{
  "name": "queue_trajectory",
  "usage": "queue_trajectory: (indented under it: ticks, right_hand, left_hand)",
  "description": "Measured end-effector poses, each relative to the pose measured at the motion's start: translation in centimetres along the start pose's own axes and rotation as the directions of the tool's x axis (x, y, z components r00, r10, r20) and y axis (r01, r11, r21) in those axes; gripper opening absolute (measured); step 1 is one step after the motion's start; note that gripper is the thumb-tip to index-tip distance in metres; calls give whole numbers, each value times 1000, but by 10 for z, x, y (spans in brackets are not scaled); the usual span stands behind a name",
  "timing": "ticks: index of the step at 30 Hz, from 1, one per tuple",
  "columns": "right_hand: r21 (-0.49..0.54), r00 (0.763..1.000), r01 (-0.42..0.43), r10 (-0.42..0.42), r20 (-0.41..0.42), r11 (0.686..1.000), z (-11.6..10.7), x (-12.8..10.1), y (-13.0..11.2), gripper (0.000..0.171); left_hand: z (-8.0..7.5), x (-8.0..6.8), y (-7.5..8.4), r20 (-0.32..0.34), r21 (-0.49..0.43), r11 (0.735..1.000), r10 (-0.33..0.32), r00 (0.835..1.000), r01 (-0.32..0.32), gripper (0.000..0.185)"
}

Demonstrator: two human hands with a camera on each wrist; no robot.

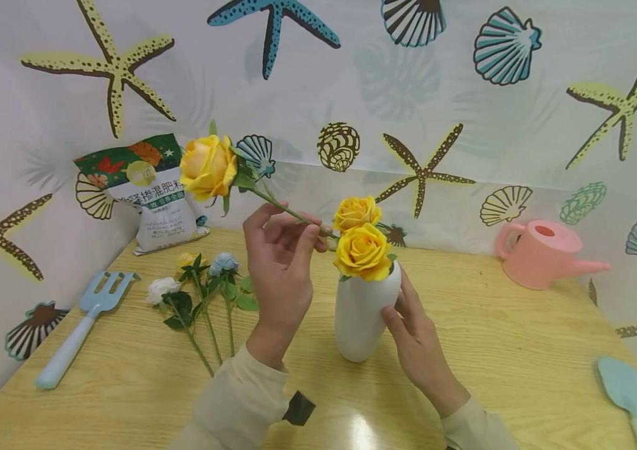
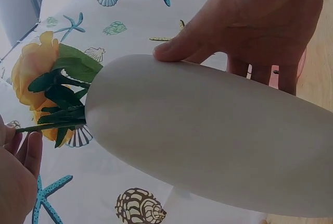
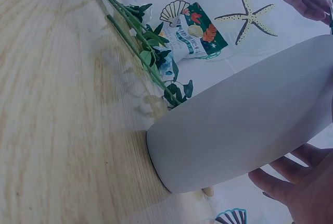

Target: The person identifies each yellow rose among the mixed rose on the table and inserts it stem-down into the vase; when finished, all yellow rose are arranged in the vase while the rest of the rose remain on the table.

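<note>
On the table (image 1: 498, 350), centre: white vase (image 1: 364, 315) stands upright, long axis vertical, mouth up; two yellow roses (image 1: 361, 240) sit in its mouth, one behind the other.

Held rose: a third yellow rose (image 1: 208, 166) is in the air above and left of the vase. Its stem (image 1: 281, 207) is the long axis; it runs on a slant, bloom up and to the left, lower end down and to the right toward the vase mouth, beside the seated blooms. Whether the stem end is inside the mouth cannot be told.

Left hand (image 1: 281, 262): raised, palm toward the camera, fingers curled; thumb and fingertips pinch the stem near its lower part. Left wrist view shows fingers (image 2: 23, 153) just beside the green stem at the vase mouth.

Right hand (image 1: 416, 328): laid against the right flank of the vase, fingers nearly straight and a little spread, thumb on the nearer side; it steadies the vase by contact. Left wrist view confirms the thumb flat on the white wall.

Left of vase, on table: loose stems lying flat, with white, pale blue and yellow blooms (image 1: 194, 275), stems pointing toward the near edge.

Further left: pale blue hand fork (image 1: 79, 325); fertiliser bag (image 1: 146, 194) leaning at the wall.

Right side: pink watering can (image 1: 543, 253), spout pointing right; pale blue trowel (image 1: 630, 384) at the near right edge.
</note>
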State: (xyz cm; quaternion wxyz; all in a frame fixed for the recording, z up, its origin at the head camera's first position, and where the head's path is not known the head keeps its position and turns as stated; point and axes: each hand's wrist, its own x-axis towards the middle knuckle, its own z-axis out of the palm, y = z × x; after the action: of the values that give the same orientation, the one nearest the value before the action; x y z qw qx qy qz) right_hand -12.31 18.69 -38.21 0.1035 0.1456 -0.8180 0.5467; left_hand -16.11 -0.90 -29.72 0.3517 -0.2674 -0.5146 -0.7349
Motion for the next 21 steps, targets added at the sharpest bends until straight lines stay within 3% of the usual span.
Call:
queue_trajectory:
  ticks: [7, 11, 17, 21]
  right_hand:
    - [2, 1000, 8, -8, -2, 1000, 0, 0, 0, 66]
    - [5, 1000, 13, -13, -4, 1000, 0, 0, 1, 66]
    - [1, 1000, 18, -18, -2, 1000, 1, 1, 1, 66]
    - [-3, 1000, 6, -6, 0, 1000, 0, 0, 1, 66]
  left_hand:
    - [1, -2, -4, 37, 27, 1000, 0, 999, -1, 36]
    - [1, -1, 0, 25, 28, 999, 34, 999, -35, 36]
    - [-3, 7, 11, -73, 0, 983, 183, 980, -183, 35]
    - [-5, 10, 16, -123, 2, 976, 216, 969, -218, 35]
